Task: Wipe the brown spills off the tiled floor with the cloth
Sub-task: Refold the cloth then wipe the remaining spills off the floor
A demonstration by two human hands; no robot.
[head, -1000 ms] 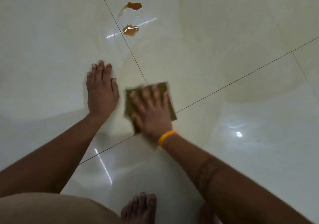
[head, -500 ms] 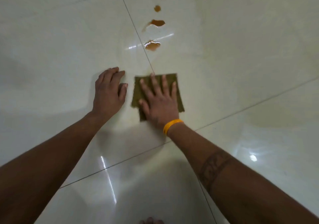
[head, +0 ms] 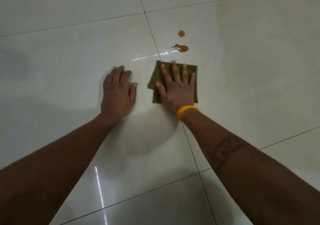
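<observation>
An olive-green cloth (head: 155, 79) lies flat on the glossy white tiled floor (head: 69, 60). My right hand (head: 176, 88), with a yellow wristband, presses down on it with fingers spread. Just beyond the cloth's far edge are two brown spills: a larger puddle (head: 181, 47) and a small drop (head: 181, 33) farther away. My left hand (head: 116, 93) rests flat on the bare tile to the left of the cloth, holding nothing. The tile under the cloth is hidden.
Dark grout lines (head: 149, 22) cross the floor; one runs away from me right beside the cloth's left edge. A faint wet sheen (head: 147, 56) shows on the tile near the puddle. Bright light reflections streak the near tiles.
My right hand has slid the cloth forward, away from me, covering the nearest of three spills. My left hand has moved forward alongside. The view has shifted forward too.
</observation>
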